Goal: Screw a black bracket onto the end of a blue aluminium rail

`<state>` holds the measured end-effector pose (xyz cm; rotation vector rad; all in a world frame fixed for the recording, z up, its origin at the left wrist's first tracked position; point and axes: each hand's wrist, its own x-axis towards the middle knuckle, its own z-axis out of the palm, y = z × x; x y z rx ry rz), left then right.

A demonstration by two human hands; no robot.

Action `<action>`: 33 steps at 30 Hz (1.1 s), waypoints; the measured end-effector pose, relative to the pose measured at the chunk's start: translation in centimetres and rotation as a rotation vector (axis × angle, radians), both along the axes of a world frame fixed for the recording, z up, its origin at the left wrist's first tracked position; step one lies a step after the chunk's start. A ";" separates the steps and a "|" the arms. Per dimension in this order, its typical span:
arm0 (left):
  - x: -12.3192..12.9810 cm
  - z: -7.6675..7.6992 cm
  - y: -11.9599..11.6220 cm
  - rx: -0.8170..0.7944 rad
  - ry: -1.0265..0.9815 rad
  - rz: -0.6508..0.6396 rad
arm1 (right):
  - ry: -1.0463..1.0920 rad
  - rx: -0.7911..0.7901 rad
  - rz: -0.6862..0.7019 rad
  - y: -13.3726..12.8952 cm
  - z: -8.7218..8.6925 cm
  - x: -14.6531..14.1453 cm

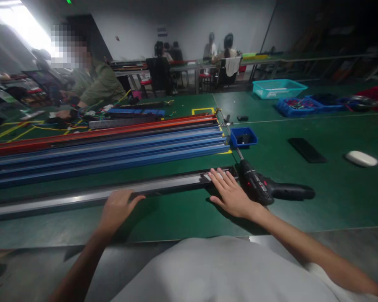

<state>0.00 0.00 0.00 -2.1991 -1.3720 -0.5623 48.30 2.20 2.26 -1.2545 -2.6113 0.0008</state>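
A long black rail (164, 183) with a shiny silver strip along it lies across the near part of the green table. My left hand (117, 209) is on its near edge, fingers bent over the rail and thumb pointing right along the side. Near the rail's right end my right hand (232, 196) rests flat, fingers stretched and slightly apart over the strip, thumb out to the left. Just right of that hand a black cordless drill (258, 184) lies on its side, its bit pointing toward a small blue tray (244, 137) of dark parts.
Blue rails (176, 144) and orange-red rails (138, 126) lie beyond the black one. Right are a dark phone-like slab (307, 150) and a white rounded case (361, 159). Farther back stand a turquoise bin (279, 89) and blue trays (299, 106). A co-worker (97, 82) sits across, by wires.
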 end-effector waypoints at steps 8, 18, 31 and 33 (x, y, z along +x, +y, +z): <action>0.6 0.4 -1.2 -0.016 0.022 0.010 | 0.012 -0.032 0.060 -0.8 0.4 2.4; 1.3 1.0 -1.7 0.017 0.050 -0.013 | -0.015 0.042 0.055 -1.4 -0.3 2.8; 1.4 0.2 -2.4 0.003 0.033 0.003 | -0.040 -0.036 0.069 -1.6 -0.1 4.0; 1.4 0.2 -2.4 0.005 0.030 0.003 | -0.040 -0.045 0.073 -1.7 0.0 3.9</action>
